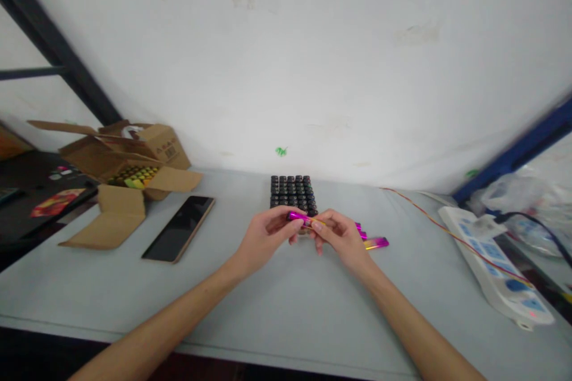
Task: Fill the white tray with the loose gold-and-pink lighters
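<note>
Between my two hands is a small shiny purple and yellow tube point(297, 216), held level in front of a block of black cylinders. My left hand point(271, 237) pinches its purple left end with thumb and fingers. My right hand point(338, 236) pinches the yellowish right end. Just behind the hands, the black cylinders point(292, 190) stand upright in tight rows on the grey table point(286, 309); their front rows are partly hidden. More purple and yellow pieces point(376, 243) lie right beside my right hand, partly covered by it.
An open cardboard box point(170, 181) holding yellow and black cylinders stands at the left. A dark phone point(180, 229) lies nearer. On the right are a white power strip point(496, 268), a thin red-yellow wire point(429, 215) and plastic bags point(518, 196). A white wall point(286, 71) rises behind.
</note>
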`<state>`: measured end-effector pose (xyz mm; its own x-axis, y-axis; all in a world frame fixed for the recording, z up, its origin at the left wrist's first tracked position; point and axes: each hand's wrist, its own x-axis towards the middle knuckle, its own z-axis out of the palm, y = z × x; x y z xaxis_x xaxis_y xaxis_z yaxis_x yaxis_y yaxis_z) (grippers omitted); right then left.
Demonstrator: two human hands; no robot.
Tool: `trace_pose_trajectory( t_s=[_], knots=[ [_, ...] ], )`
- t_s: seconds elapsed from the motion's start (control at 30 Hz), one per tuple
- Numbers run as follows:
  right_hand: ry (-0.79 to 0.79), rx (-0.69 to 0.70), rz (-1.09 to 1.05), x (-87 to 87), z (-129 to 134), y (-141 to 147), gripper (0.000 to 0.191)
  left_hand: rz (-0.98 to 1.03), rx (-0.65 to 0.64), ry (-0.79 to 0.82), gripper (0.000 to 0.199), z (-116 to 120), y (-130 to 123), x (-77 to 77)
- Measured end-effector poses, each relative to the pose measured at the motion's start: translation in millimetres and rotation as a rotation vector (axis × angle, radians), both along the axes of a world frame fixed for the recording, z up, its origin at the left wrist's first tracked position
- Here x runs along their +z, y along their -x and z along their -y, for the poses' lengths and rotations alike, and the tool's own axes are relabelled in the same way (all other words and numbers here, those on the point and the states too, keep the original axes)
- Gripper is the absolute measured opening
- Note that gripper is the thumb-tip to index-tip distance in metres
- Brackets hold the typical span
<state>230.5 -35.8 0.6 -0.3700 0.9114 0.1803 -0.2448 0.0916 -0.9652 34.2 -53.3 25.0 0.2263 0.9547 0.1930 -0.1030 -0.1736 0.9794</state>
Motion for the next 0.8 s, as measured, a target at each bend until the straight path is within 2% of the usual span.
trace_pose_trajectory(
  t_s=[0.07, 0.13, 0.23, 0.3, 0.43, 0.57, 0.67, 0.8],
  knots=[
    [0.0, 0.048, -0.001, 0.0, 1.2, 1.2, 0.032, -0.019, -0.003, -0.029, 0.03, 2.1, -1.0, 1.3],
    [-0.027, 0.078, 0.034, 0.1, 2.9, 2.5, 0.032, -0.065, 0.064, -0.126, 0.031, 4.6, 0.1, 3.6],
    [-0.068, 0.056, 0.081, 0.3, 4.4, 0.8, 0.035, -0.156, 0.183, -0.269, 0.033, 7.1, 4.4, 7.9],
    [-0.084, 0.015, 0.122, 0.5, 3.9, -3.4, 0.036, -0.176, 0.182, -0.274, 0.035, 7.3, 6.3, 8.8],
    [-0.219, -0.167, 0.392, 0.7, 0.2, -14.3, 0.051, -0.016, -0.004, -0.068, 0.034, 3.9, 3.3, 2.8],
    [-0.328, -0.414, 0.613, -2.0, -3.3, -20.8, 0.061, 0.177, -0.149, 0.184, 0.047, -1.2, -0.8, -2.7],
    [-0.344, -0.497, 0.682, -6.5, -4.9, -23.6, 0.063, 0.188, -0.215, 0.324, 0.055, -2.7, 0.9, -1.2],
    [-0.433, -0.548, 0.753, -9.9, -7.4, -28.0, 0.066, 0.202, -0.227, 0.448, 0.049, -2.9, 5.1, -1.0]
  ],
)
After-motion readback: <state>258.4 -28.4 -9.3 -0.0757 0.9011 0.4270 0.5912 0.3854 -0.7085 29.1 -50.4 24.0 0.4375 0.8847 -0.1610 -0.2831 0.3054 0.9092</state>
